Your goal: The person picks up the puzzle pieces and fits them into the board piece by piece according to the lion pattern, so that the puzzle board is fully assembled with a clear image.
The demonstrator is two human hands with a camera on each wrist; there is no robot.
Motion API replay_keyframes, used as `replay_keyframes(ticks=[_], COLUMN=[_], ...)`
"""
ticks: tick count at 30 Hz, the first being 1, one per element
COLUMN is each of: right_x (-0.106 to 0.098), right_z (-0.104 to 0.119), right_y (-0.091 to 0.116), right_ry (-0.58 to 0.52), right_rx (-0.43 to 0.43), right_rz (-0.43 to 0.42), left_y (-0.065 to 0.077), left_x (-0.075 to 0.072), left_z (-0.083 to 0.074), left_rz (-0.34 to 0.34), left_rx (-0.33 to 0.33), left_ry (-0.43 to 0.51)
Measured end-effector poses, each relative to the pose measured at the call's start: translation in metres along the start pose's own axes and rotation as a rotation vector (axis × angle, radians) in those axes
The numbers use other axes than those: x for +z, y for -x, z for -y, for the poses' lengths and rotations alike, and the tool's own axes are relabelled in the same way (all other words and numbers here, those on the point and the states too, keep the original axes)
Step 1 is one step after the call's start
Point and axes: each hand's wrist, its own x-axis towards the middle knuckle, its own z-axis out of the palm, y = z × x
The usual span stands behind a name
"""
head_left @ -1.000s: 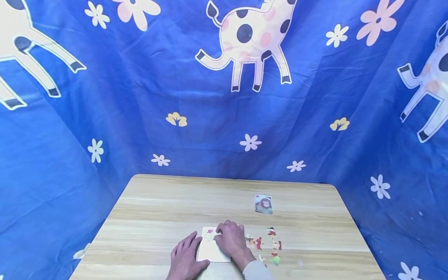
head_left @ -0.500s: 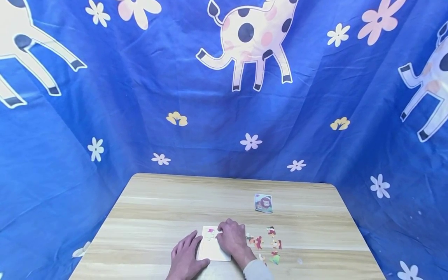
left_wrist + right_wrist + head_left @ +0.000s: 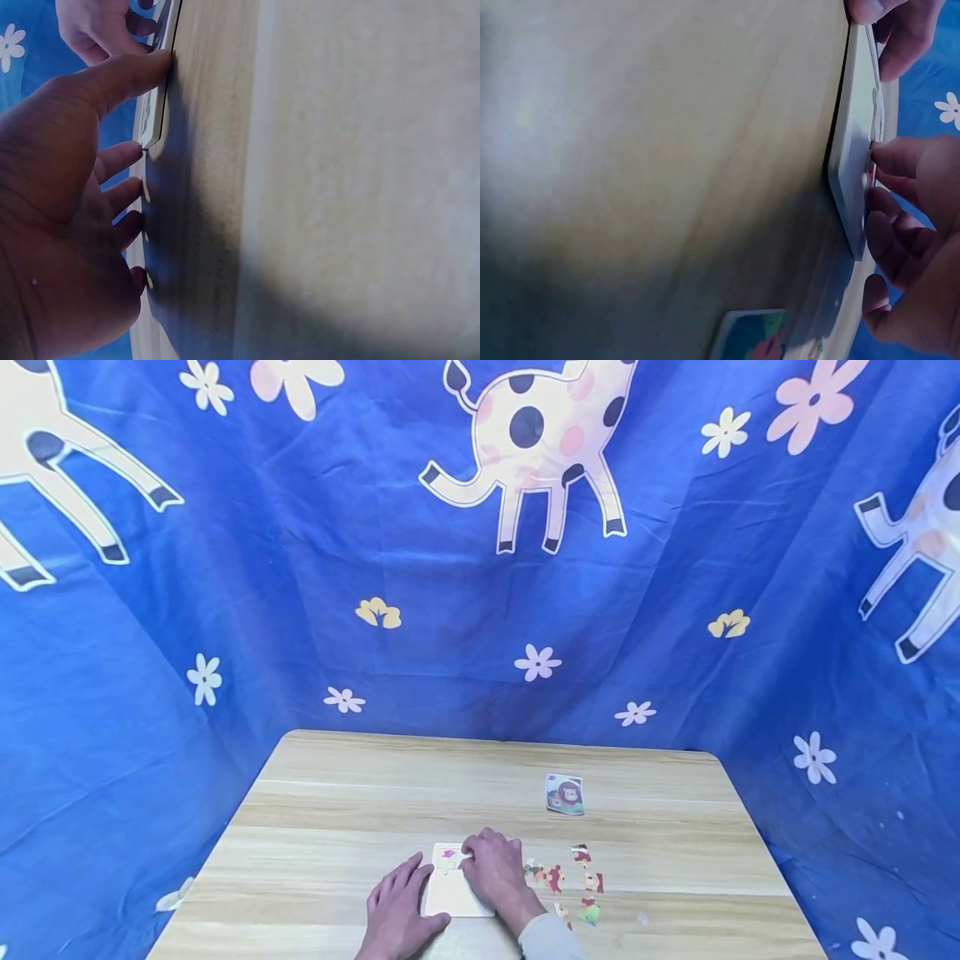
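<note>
A white square puzzle tray [image 3: 459, 900] lies on the table, with a puzzle piece [image 3: 448, 857] bearing a pink shape in its far left part. My left hand [image 3: 401, 906] steadies the tray, its thumb on the near edge and its fingers spread along the left side. In the left wrist view those fingers [image 3: 120, 196] are fairly straight. Over the tray's far right part, my right hand [image 3: 495, 870] has its thumb and index finger pinched together at the surface. Between those fingertips a bit of orange puzzle piece [image 3: 871, 175] shows; most of it is hidden.
Loose puzzle pieces lie right of the tray, among them a red one [image 3: 555, 880], a red and white one [image 3: 592, 882] and a green one [image 3: 589, 914]. Farther back is a lion picture card [image 3: 564, 795]. Blue printed cloth [image 3: 450, 677] surrounds the wooden table [image 3: 360, 802].
The right hand's fingers shift slightly over the far right part of the tray. The left hand, the tray and the loose pieces stay where they were.
</note>
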Motion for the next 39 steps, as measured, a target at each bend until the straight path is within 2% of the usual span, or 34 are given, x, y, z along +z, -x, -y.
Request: replay_keyframes(ticks=[17, 27, 34, 39], right_x=[0.01, 0.002, -0.01, -0.018], right_z=[-0.002, -0.011, -0.035, -0.054], right_y=[0.006, 0.01, 0.014, 0.019], right_ry=[-0.027, -0.105, -0.117, -0.12], right_rx=[-0.005, 0.028, 0.055, 0.106], right_rz=[-0.156, -0.117, -0.11, -0.114], left_y=[0.002, 0.003, 0.002, 0.002], left_x=[-0.002, -0.001, 0.003, 0.004], left_z=[-0.002, -0.001, 0.001, 0.001], left_rz=[0.01, 0.001, 0.0, -0.004], left_rx=[0.01, 0.004, -0.011, -0.001], left_ry=[-0.002, -0.02, -0.031, -0.033])
